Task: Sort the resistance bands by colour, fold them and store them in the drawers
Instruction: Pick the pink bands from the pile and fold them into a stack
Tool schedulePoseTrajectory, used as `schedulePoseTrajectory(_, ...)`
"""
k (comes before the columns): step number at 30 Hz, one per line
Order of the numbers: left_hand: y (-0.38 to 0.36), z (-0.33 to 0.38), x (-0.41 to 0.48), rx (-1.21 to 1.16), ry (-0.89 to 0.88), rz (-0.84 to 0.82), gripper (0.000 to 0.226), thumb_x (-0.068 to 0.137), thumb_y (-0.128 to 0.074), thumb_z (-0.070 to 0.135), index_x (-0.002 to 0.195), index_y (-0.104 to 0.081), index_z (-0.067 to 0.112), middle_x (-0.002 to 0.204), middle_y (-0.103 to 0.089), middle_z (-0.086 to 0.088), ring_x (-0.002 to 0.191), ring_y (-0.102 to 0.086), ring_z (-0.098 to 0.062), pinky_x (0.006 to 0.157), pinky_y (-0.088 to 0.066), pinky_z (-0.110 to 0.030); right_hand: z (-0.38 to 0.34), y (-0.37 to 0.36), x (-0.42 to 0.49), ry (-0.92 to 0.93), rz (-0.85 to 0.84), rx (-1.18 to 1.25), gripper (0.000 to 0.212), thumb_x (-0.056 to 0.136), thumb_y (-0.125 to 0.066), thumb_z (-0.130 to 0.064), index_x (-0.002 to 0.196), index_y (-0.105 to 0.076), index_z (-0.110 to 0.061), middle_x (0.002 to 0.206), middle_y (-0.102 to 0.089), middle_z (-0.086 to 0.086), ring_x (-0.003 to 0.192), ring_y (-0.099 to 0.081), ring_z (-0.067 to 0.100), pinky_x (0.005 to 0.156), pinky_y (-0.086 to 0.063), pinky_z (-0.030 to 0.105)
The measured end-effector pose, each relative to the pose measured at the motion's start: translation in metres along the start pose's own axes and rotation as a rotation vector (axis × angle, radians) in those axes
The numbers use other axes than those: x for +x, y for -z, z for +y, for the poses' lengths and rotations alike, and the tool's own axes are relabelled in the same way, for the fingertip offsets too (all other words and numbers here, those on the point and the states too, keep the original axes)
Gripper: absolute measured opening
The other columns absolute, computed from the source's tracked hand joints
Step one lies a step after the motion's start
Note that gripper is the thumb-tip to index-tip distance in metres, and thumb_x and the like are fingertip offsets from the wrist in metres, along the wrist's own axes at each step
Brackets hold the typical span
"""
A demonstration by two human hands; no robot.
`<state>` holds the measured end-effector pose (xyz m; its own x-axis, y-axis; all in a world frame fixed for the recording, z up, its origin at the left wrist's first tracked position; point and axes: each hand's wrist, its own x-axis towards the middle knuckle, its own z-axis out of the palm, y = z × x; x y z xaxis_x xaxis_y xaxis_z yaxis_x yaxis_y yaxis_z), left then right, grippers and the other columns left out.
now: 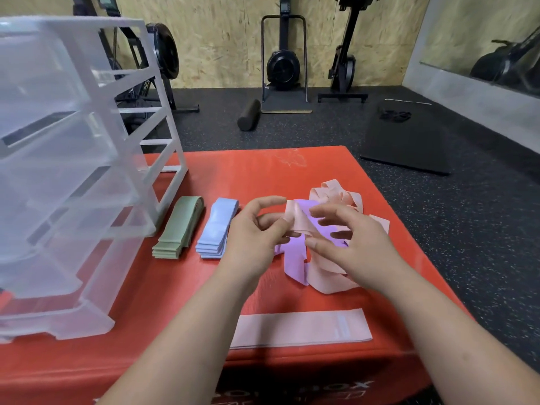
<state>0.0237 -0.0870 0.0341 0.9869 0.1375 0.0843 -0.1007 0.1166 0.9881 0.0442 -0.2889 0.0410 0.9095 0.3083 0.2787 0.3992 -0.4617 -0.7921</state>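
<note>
Head view: the left hand (257, 229) and right hand (350, 244) are pinching a peach-pink fabric resistance band (298, 223) between curled fingers, above the tangled purple-and-pink heap (336, 197) on the red padded bench (263, 168); lifting risks dragging snagged purple loops along.

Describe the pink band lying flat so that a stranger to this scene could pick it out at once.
Find the red padded platform, then its edge nearest the person. A single pink band lies there, spread flat and long. Unlike the tangled pink and purple heap farther back and the folded green stack and blue stack by the drawers, it lies alone and unfolded.
</note>
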Motion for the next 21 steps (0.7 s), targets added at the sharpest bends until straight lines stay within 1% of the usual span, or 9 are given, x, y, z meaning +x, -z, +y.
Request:
schedulePoseTrajectory(3,0.003,0.001,0.000,0.019,-0.021,0.015,0.029,0.099,-0.077,0.018,0.125,-0.067,0.024,0.082,-0.076,-0.007,0.079,-0.071,-0.020,0.079,-0.059,-0.041,-0.006,-0.011,0.002,0.050,-0.002,0.059,0.027,0.092,-0.079,-0.026,0.118,-0.074,-0.032,0.111,-0.075,-0.020,0.104,-0.072,0.003,0.094,-0.057,0.033)
schedulePoseTrajectory(6,0.008,0.001,0.001,0.047,-0.021,0.046,0.018,0.096,-0.080,0.025,0.113,-0.075,0.025,0.080,-0.072,-0.003,0.078,-0.069,-0.018,0.075,-0.058,-0.045,-0.008,-0.013,0.006,0.058,0.026,0.039,0.014,0.095,-0.076,-0.020,0.101,-0.079,-0.032,0.094,-0.078,-0.017,0.091,-0.074,0.005,0.088,-0.057,0.029)
schedulePoseTrajectory(8,0.011,0.003,0.000,0.095,-0.017,0.069,0.009,0.096,-0.080,0.029,0.103,-0.079,0.023,0.085,-0.076,0.000,0.081,-0.070,-0.011,0.076,-0.058,-0.035,-0.009,-0.009,0.010,0.046,0.006,0.035,0.010,0.093,-0.078,-0.022,0.096,-0.080,-0.031,0.089,-0.078,-0.017,0.087,-0.073,0.005,0.083,-0.056,0.025)
schedulePoseTrajectory(9,0.013,0.005,-0.001,0.121,-0.009,0.070,0.011,0.096,-0.079,0.032,0.099,-0.080,0.021,0.087,-0.078,0.000,0.081,-0.070,-0.009,0.076,-0.057,-0.031,-0.010,-0.006,0.011,0.048,0.007,0.030,0.008,0.093,-0.078,-0.023,0.094,-0.079,-0.030,0.088,-0.077,-0.016,0.085,-0.073,0.006,0.081,-0.055,0.024)
schedulePoseTrajectory(11,0.017,0.007,-0.002,0.162,0.007,0.005,0.018,0.096,-0.079,0.036,0.097,-0.080,0.018,0.090,-0.080,-0.007,0.082,-0.072,-0.012,0.078,-0.057,-0.033,-0.013,-0.001,0.014,0.052,0.009,0.039,0.008,0.096,-0.074,-0.022,0.093,-0.077,-0.029,0.087,-0.076,-0.015,0.083,-0.070,0.006,0.078,-0.053,0.022)
schedulePoseTrajectory(13,0.020,0.011,-0.004,0.196,-0.008,-0.108,0.018,0.097,-0.078,0.034,0.097,-0.080,0.017,0.092,-0.077,-0.018,0.082,-0.070,-0.017,0.080,-0.058,-0.039,-0.018,0.003,0.017,0.038,-0.032,0.081,0.013,0.101,-0.067,-0.016,0.092,-0.074,-0.023,0.082,-0.074,-0.021,0.078,-0.066,0.000,0.075,-0.047,0.014)
schedulePoseTrajectory(15,0.022,0.013,-0.006,0.236,-0.046,-0.178,0.015,0.099,-0.074,0.030,0.100,-0.079,0.016,0.097,-0.073,-0.025,0.082,-0.063,-0.017,0.076,-0.055,-0.036,-0.019,0.004,0.020,-0.006,-0.061,0.107,0.018,0.103,-0.061,-0.013,0.088,-0.070,-0.017,0.073,-0.067,-0.021,0.069,-0.058,-0.003,0.067,-0.042,0.010)
schedulePoseTrajectory(18,0.023,0.013,-0.005,0.252,-0.051,-0.188,0.020,0.105,-0.066,0.032,0.101,-0.079,0.018,0.104,-0.072,-0.022,0.088,-0.062,-0.013,0.082,-0.055,-0.036,-0.017,0.005,0.023,-0.066,-0.061,0.169,0.022,0.103,-0.059,-0.013,0.083,-0.066,-0.009,0.072,-0.056,-0.008,0.066,-0.046,0.004,0.065,-0.036,0.018)
schedulePoseTrajectory(21,0.025,0.013,-0.003,0.266,-0.005,-0.161,0.034,0.111,-0.054,0.040,0.100,-0.078,0.019,0.108,-0.076,-0.007,0.097,-0.069,-0.018,0.097,-0.057,-0.047,-0.020,0.004,0.025,-0.087,-0.039,0.266,0.024,0.103,-0.057,-0.012,0.083,-0.063,0.001,0.081,-0.054,0.004,0.073,-0.049,0.007,0.073,-0.037,0.027)
